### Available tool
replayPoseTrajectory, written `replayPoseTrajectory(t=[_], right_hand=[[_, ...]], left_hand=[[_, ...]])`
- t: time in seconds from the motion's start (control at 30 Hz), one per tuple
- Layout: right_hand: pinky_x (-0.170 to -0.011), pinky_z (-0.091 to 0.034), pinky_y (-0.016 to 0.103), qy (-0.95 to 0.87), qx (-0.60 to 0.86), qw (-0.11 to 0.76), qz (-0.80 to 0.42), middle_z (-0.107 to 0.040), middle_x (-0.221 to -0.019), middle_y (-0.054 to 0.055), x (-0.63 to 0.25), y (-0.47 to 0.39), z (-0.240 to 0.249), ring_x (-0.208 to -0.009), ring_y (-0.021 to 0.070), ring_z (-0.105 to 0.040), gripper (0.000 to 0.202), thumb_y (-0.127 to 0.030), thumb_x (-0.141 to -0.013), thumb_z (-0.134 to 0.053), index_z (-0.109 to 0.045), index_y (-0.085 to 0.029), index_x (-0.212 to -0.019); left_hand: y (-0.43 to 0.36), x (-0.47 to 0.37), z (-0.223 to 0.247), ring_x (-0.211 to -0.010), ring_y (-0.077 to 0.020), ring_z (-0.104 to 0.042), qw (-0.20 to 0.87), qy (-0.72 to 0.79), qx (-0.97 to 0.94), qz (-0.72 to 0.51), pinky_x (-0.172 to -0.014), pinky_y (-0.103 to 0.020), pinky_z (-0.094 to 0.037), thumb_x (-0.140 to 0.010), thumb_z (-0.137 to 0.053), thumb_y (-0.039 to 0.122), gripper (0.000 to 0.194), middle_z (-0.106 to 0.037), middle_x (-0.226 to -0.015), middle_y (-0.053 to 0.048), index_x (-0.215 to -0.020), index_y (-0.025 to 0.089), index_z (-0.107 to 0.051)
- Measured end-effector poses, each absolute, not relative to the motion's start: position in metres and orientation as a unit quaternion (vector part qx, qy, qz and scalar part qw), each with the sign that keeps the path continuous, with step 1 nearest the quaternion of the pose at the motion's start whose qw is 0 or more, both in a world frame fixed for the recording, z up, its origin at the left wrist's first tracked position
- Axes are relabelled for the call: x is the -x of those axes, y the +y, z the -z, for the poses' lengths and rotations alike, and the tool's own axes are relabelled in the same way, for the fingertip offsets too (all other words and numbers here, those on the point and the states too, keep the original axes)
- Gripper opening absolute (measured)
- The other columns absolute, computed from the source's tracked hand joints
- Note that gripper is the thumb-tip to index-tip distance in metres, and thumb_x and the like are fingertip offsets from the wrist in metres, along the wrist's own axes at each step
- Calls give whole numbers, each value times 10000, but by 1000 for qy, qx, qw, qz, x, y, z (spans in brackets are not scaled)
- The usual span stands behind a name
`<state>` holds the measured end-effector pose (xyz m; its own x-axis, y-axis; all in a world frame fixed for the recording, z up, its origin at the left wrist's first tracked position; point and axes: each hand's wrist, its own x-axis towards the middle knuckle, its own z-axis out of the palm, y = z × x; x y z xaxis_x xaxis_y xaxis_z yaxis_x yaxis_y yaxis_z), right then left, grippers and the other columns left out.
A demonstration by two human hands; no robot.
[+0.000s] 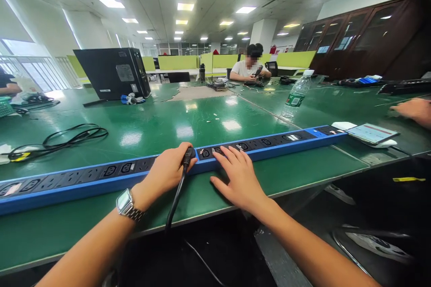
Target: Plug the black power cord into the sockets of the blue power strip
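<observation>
Working black plug (187, 157) at blue power strip (204, 167), near side of tabletop (161, 116): my left hand (168, 166) gripping it, right hand (240, 179) spread open, next move likely needing straight alignment.

I count the worker's two hands, left hand (165, 167) and right hand (238, 175); one wristwatch (124, 202); one blue power strip (276, 143); one held plug (187, 156); one clear bottle (298, 94); one computer tower (107, 74); one dark flask (202, 73).

the power strip (289, 144) is blue with black sockets (127, 168), the plug (187, 157) and its cord (176, 199) black, the tabletop (161, 121) green, the blurry cabinets (365, 45) seemingly reddish-brown.
</observation>
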<state>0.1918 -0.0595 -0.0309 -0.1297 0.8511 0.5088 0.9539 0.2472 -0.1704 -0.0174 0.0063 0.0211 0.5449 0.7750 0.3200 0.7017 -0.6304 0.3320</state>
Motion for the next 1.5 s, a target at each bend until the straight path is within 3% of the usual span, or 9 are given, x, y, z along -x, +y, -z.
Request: replayPoseTrajectory(t=[0.2, 0.4, 0.63, 0.93, 1.27, 1.4, 1.5], right_hand=[[-1139, -259, 548, -745, 604, 263, 103, -483, -1464, 111, -193, -59, 32, -1369, 326, -376, 576, -409, -841, -607, -528, -211, -1376], [-1139, -266, 552, -747, 601, 260, 110, -481, -1463, 118, -194, -59, 33, -1371, 320, -373, 580, -410, -840, -606, -528, -205, -1377], [-1141, -264, 554, -748, 601, 258, 110, -487, -1460, 112, -194, -58, 33, -1365, 326, -385, 590, -403, -831, -621, -527, -208, -1380], [-1143, -258, 552, -745, 604, 261, 109, -480, -1467, 114, -192, -58, 33, -1370, 328, -375, 588, -407, -832, -624, -531, -200, -1374], [-1136, -265, 549, -746, 605, 255, 111, -485, -1461, 118, -192, -59, 32, -1365, 322, -380, 581, -397, -837, -613, -524, -203, -1378], [-1133, -266, 549, -748, 599, 262, 114, -484, -1462, 119, -193, -59, 32, -1364, 322, -380, 578, -401, -839, -606, -525, -203, -1376], [-1135, -262, 550, -747, 602, 260, 108, -483, -1463, 118, -193, -59, 32, -1362, 327, -382, 583, -403, -836, -612, -526, -203, -1377]], left_hand=[[6, 8, -21, -621, -186, -586, 51, 515, -820, -245, -561, -263, -353, -870, -575, 430, 256, -676, -733, -13, -1038, 246, -634], [-4, -3, -21, -689, -211, -631, 25, 517, -820, -244, -573, -269, -350, -885, -551, 453, 292, -697, -742, -25, -1069, 251, -653], [2, 11, -24, -731, -213, -653, 61, 539, -810, -223, -607, -273, -404, -883, -561, 491, 320, -730, -834, -30, -1076, 254, -653], [-1, 5, -26, -822, -238, -667, -8, 522, -835, -174, -655, -296, -436, -905, -549, 442, 304, -737, -933, -56, -1119, 246, -641], [7, 12, -20, -830, -230, -673, 21, 465, -864, -191, -702, -315, -494, -897, -548, 420, 285, -726, -939, -53, -1106, 249, -642], [9, 14, -11, -961, -258, -669, 20, 454, -855, -251, -841, -376, -518, -854, -605, 469, 477, -718, -1096, -78, -1265, 229, -583], [9, 16, -8, -1076, -237, -637, 46, 434, -847, -304, -949, -375, -495, -867, -600, 360, 367, -700, -1174, -67, -1206, 223, -635]])
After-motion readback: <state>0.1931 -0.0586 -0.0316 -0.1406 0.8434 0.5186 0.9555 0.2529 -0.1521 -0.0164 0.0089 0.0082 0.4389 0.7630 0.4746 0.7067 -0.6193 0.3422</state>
